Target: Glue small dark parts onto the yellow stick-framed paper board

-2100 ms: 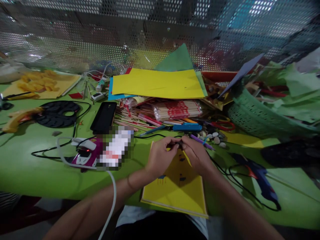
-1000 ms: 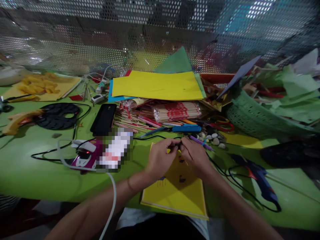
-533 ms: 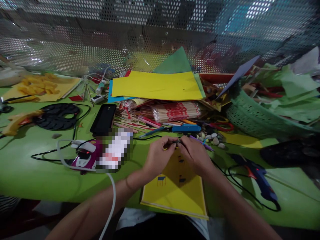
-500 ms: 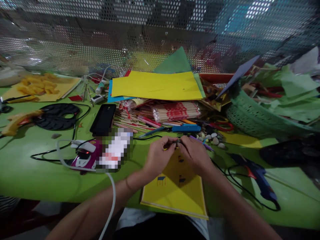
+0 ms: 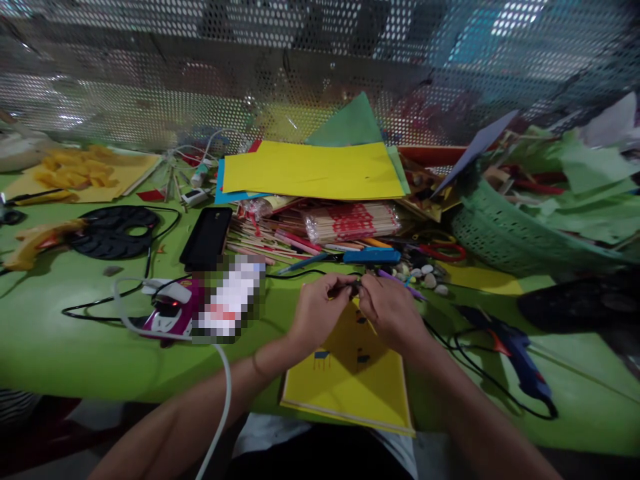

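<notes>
Dark piece (image 5: 355,287), too small to identify, was pinched between a person's left hand (image 5: 320,310) and right hand (image 5: 393,308), held close together above the far end of a yellow board (image 5: 350,393) at the near edge of a green bench (image 5: 100,370). Small blue-and-orange figures (image 5: 321,357) marked the board's surface. Just beyond the hands lay a blue-handled tool (image 5: 373,256), with stones (image 5: 429,281) clustered to the right and a dark blue glue gun (image 5: 521,355) resting farther right. At left, a purple power strip (image 5: 194,293) held a white plug (image 5: 175,291); a yellow sheet (image 5: 310,170) topped the far pile (image 5: 350,223).
</notes>
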The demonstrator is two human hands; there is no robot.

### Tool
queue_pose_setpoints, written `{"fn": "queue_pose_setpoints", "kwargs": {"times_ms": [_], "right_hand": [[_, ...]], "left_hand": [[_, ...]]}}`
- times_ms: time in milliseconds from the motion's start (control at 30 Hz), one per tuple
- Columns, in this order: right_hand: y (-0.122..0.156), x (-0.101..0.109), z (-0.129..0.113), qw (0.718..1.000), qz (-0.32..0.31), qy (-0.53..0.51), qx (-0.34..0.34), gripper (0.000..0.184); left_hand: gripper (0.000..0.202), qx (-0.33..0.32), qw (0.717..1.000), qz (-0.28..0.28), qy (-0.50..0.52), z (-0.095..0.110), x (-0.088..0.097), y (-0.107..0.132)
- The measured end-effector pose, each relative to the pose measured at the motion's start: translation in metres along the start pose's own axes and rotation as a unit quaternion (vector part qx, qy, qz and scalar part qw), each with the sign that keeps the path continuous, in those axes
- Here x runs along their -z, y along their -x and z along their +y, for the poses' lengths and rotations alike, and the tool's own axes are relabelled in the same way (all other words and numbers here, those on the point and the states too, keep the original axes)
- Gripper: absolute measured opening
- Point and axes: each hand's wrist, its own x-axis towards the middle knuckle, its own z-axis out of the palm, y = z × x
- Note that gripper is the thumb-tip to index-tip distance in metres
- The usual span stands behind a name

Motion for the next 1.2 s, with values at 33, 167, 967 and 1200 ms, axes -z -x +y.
{"fn": "queue_pose_setpoints", "kwargs": {"times_ms": [33, 167, 967, 1200], "right_hand": [[0.0, 0.0, 0.001, 1.0, 0.0, -0.012, 0.0, 0.021], [0.0, 0.002, 0.002, 0.996, -0.019, -0.086, -0.01, 0.027], [0.0, 0.008, -0.003, 0.977, -0.03, -0.202, -0.064, 0.024], [0.0, 0.004, -0.002, 0.97, -0.035, -0.235, -0.054, 0.025]], "left_hand": [[0.021, 0.002, 1.0, -0.002, 0.004, -0.001, 0.0, 0.0], [0.02, 0.005, 1.0, -0.012, 0.021, -0.004, 0.0, -0.002], [0.019, -0.021, 0.999, 0.006, -0.025, 0.003, 0.001, 0.001], [0.019, -0.027, 0.999, 0.021, -0.023, 0.004, 0.001, 0.002]]}}
